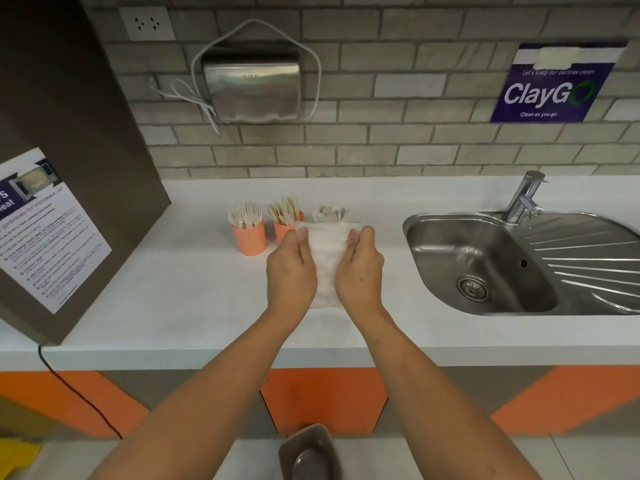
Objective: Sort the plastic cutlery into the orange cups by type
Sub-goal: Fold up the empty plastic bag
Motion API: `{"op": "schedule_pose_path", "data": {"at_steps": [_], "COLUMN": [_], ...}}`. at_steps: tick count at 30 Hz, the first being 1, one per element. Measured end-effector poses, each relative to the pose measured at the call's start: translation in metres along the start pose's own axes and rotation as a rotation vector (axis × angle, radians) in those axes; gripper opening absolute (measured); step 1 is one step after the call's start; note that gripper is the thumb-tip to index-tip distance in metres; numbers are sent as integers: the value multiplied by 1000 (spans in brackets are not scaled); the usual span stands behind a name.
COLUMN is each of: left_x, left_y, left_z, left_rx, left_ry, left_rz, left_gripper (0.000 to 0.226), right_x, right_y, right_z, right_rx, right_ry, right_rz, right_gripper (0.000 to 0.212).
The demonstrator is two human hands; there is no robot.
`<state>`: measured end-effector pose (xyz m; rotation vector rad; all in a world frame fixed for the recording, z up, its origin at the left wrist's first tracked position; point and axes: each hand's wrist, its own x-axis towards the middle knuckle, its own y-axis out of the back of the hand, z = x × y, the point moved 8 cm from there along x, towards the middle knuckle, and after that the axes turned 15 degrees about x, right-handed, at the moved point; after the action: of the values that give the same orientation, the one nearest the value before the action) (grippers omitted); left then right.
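Three cups stand in a row at the back of the white counter [166,292]. The left orange cup [248,239] holds white plastic forks [245,215]. The middle orange cup [283,230] holds beige knives [285,210]. White spoons [330,213] stick up behind my hands; their cup is hidden. My left hand [292,268] and my right hand [360,268] grip a white clear plastic bag [327,258] from both sides, above the counter in front of the cups.
A steel sink [485,261] with a tap [523,197] lies to the right. A dark cabinet [69,133] with a notice stands on the left. A hand dryer [251,90] hangs on the brick wall. A bin [310,452] sits on the floor below.
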<state>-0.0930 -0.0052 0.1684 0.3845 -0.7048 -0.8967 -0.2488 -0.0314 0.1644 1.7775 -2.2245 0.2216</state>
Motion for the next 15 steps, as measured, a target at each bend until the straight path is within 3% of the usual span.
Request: {"op": "schedule_pose_path", "data": {"at_steps": [5, 9, 15], "left_x": [-23, -46, -99], "left_y": [-8, -5, -6], "left_z": [-12, -37, -74], "left_rx": [61, 78, 8], "left_ry": [-1, 61, 251], "left_rz": [-19, -31, -243], "left_gripper": [48, 47, 50], "right_x": [-22, -56, -113], "right_y": [7, 15, 16], "right_z": [19, 54, 95], "right_rx": [13, 73, 1], "right_ry": [-52, -245, -266], "right_rz": [-8, -54, -81], "right_gripper": [29, 35, 41]}}
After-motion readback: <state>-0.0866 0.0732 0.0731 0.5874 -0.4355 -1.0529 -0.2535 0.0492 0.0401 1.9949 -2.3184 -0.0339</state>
